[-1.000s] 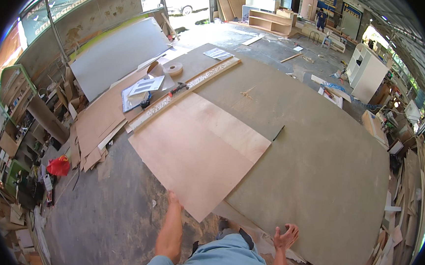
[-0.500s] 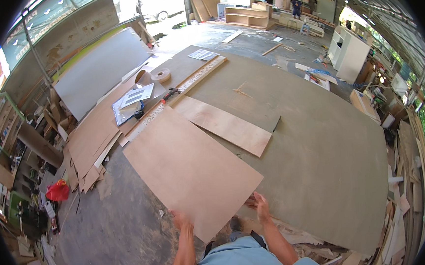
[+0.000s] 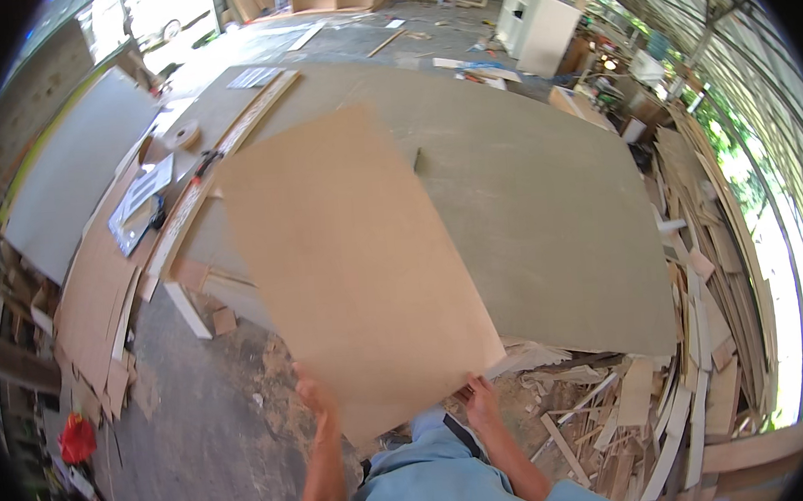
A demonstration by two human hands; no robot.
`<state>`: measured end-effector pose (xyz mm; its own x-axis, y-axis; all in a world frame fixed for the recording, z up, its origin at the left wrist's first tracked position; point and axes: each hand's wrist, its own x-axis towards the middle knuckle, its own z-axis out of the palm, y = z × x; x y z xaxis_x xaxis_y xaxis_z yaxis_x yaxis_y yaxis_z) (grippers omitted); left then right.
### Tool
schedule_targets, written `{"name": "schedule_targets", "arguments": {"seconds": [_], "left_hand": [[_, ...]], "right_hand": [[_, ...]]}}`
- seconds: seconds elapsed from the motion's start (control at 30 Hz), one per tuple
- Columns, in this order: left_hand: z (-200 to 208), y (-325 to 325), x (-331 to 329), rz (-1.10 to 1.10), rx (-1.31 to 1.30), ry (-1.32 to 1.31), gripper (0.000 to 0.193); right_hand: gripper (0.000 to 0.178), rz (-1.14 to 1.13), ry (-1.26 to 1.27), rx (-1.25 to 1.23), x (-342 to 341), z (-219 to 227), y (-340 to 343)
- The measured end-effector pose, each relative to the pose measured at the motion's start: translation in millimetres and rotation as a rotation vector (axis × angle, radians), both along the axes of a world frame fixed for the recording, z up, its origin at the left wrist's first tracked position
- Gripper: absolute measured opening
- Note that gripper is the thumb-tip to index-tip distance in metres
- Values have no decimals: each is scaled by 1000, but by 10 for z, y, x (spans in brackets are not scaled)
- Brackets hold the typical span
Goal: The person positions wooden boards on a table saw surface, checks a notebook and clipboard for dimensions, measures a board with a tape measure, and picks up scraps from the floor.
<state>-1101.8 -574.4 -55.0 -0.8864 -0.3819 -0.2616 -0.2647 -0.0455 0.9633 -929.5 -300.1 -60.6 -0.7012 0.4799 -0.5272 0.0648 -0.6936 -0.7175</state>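
A thin, light-brown rectangular plywood sheet (image 3: 356, 263) is held out in front of me, raised and tilted over the near-left part of the large work surface (image 3: 548, 222). My left hand (image 3: 315, 392) grips its left edge near the lower corner. At the near right corner, my right hand (image 3: 479, 401) has its fingers closed on the edge, partly hidden by the sheet. The far end of the sheet is blurred. Just beyond its right side lies a thin dark stick (image 3: 417, 159). The narrower board on the work surface is hidden behind the sheet.
A long wooden beam (image 3: 265, 102) runs along the left of the work surface, with a red-and-black tool (image 3: 206, 164) on it. Beside it are a tape roll (image 3: 185, 136) and papers (image 3: 147, 183). Wood offcuts (image 3: 636, 411) pile up at right; a white cabinet (image 3: 540, 31) stands behind.
The plywood sheet has swung right and up, now covering the narrower board and uncovering the table's near-left corner. My view has turned to the right. Both hands keep hold.
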Motion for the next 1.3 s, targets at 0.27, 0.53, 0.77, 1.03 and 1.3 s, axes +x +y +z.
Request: {"name": "schedule_targets", "arguments": {"seconds": [0.27,0.53,0.77,1.03,1.3], "left_hand": [[-431,1657,-175,-654,-407,-316,81],[275,3211,210,-897,-434,-359,80],[-31,3843,26,-1517,-433,-258,71],[174,3042,-673,-1088,-283,42,49],[-244,789,-2421,-317,-826,301,18]], "right_hand": [[27,-480,-86,23,1151,-321,308],[33,-914,-52,16,1658,-468,761],[33,-1071,-263,3,1704,-587,1827],[35,-1089,-867,268,1652,-497,2232],[25,-632,-513,1245,-583,311,1473]]}}
